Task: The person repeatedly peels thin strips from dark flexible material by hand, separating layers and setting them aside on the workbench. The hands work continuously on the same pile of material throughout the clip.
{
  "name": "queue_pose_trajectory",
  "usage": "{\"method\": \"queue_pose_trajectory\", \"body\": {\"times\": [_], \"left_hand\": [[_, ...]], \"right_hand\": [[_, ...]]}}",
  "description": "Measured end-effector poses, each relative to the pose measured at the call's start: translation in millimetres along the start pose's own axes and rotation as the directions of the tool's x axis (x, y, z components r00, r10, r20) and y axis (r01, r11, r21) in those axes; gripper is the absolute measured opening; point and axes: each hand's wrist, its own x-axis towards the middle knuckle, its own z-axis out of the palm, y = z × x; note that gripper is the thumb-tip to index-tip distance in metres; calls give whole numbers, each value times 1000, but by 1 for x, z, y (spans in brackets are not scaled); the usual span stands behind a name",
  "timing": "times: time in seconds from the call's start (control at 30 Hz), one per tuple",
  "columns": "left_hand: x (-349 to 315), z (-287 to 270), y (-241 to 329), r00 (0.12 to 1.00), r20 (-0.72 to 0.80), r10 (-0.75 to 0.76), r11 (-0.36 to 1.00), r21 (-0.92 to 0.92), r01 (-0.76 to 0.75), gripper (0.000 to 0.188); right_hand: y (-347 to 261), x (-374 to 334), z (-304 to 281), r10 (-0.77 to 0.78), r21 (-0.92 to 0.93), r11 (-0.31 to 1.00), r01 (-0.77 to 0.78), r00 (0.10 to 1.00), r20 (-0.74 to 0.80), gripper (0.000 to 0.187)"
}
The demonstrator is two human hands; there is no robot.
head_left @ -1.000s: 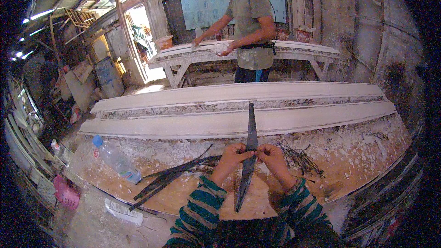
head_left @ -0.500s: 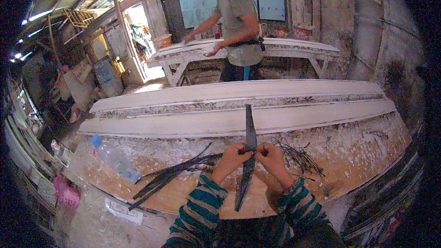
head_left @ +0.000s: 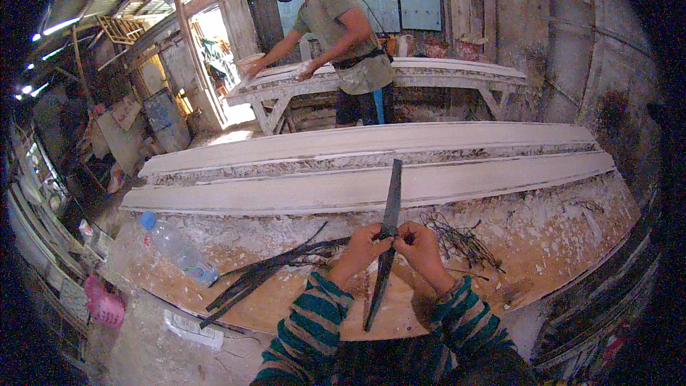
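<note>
A long, dark grey flat strip [head_left: 392, 204] stands out in front of me, its far end over the white board and its near end close to the table's front. My left hand [head_left: 363, 249] pinches it near its middle, with thumb and fingers closed. Opposite, my right hand [head_left: 423, 250] is closed at the same spot, fingertips pressed on the strip's other side. What exactly lies between the right fingertips is partly hidden. More dark strips [head_left: 275, 266] lie fanned out left of my hands. To the right rests a tangle of thin black strands [head_left: 468, 244].
Two long white boards [head_left: 286, 191] lie across the far side of the worktable [head_left: 564, 243]. A plastic bottle [head_left: 179, 246] with a blue cap lies at the left. Beyond, a person [head_left: 336, 28] leans over another white bench [head_left: 457, 78]. A pink basket [head_left: 105, 302] is low at left.
The strip's far end has swung slightly right, while my hands stay nearly in place. The other person has shifted left and bent further over the far bench.
</note>
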Motion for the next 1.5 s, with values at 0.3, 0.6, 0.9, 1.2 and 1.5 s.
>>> {"method": "queue_pose_trajectory", "body": {"times": [0.3, 0.6, 0.9, 1.2, 1.5], "left_hand": [[1, -5, 5, 973, 126, -191, 947, -237, 217, 17], [-1, -10, 3, 967, 145, -211, 886, -389, 252, 20], [3, -54, -10, 995, -47, -86, 473, -881, -1, 21], [-21, -124, 2, 870, -473, 137, 62, -873, -485, 13], [-32, -155, -21, 846, -492, 206, -328, -849, -414, 16]], "right_hand": [[1, 3, -3, 93, 290, 950, -115, 992, 90, 9], [-1, 4, -2, 126, 335, 928, -160, 985, 121, 8], [8, 5, 2, 115, -110, 988, -107, 991, 66, 10], [39, 10, 3, 53, -297, 953, -56, 998, -18, 12], [40, 12, -5, 10, -340, 940, -8, 1000, 4, 16]]}}
